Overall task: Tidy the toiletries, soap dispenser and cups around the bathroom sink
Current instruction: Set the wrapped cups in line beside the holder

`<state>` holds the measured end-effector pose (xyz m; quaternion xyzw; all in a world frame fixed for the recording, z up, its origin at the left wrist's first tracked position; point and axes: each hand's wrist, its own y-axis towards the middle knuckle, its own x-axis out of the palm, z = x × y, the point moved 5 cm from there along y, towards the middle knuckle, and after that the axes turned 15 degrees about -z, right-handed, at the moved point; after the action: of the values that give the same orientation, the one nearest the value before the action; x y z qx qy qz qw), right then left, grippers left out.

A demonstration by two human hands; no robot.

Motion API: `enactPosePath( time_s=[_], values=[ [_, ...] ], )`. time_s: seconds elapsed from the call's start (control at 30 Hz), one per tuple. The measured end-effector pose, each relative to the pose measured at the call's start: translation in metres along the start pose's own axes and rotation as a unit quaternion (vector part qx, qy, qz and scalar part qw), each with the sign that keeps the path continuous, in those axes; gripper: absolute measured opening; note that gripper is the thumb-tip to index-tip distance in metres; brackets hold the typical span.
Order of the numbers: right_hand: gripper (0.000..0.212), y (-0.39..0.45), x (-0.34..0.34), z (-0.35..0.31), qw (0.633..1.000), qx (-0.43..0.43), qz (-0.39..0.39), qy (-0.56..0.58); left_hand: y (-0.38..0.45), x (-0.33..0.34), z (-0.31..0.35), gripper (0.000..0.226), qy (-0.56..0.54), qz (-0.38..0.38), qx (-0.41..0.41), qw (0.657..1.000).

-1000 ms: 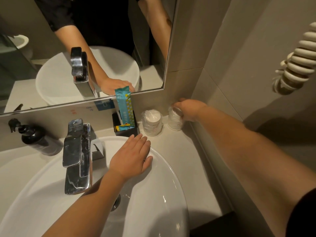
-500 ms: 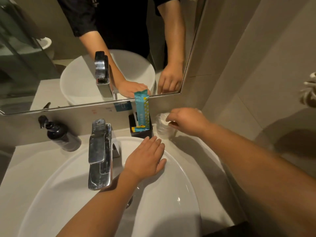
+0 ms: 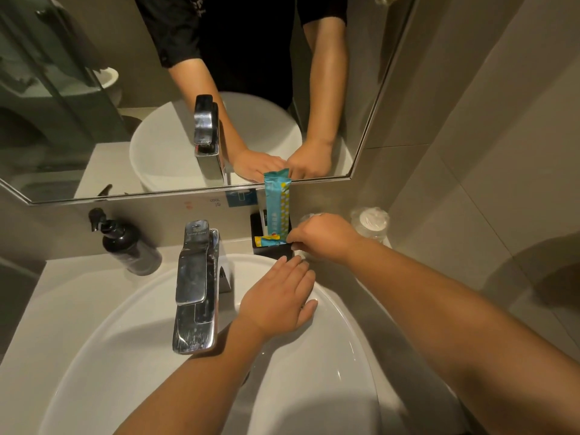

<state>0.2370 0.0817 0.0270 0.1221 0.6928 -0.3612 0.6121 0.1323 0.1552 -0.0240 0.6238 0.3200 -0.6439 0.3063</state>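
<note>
My right hand (image 3: pixel 323 238) reaches left, its fingertips pinched on the right edge of the black toiletry holder (image 3: pixel 266 250). A tall teal packet (image 3: pixel 276 205) stands in that holder, with a small yellow and teal packet (image 3: pixel 266 240) at its front. A wrapped cup (image 3: pixel 309 217) stands right behind my right hand, mostly hidden. A second wrapped cup (image 3: pixel 370 224) stands apart by the right wall. The black soap dispenser (image 3: pixel 125 243) sits at the back left of the counter. My left hand (image 3: pixel 279 301) lies flat and open on the sink rim.
The chrome faucet (image 3: pixel 194 284) rises between the dispenser and the holder. The white basin (image 3: pixel 342 356) fills the foreground. A mirror (image 3: pixel 94 120) covers the back wall, and a tiled wall closes in the right side next to the cups.
My right hand let go of the cup by the wall, passed over the other cup and moved left to the black holder. The view shifted right. My left hand stayed on the rim.
</note>
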Motion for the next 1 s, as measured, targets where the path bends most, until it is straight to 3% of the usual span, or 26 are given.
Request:
enactPosePath(
  time_s=[1.0],
  values=[
    [0.015,0.0025,0.0011,0.0004,1.0,-0.005,-0.013,0.002,-0.0007,0.0005,0.0002,0.051,0.009,0.002,0.001,1.0]
  ],
)
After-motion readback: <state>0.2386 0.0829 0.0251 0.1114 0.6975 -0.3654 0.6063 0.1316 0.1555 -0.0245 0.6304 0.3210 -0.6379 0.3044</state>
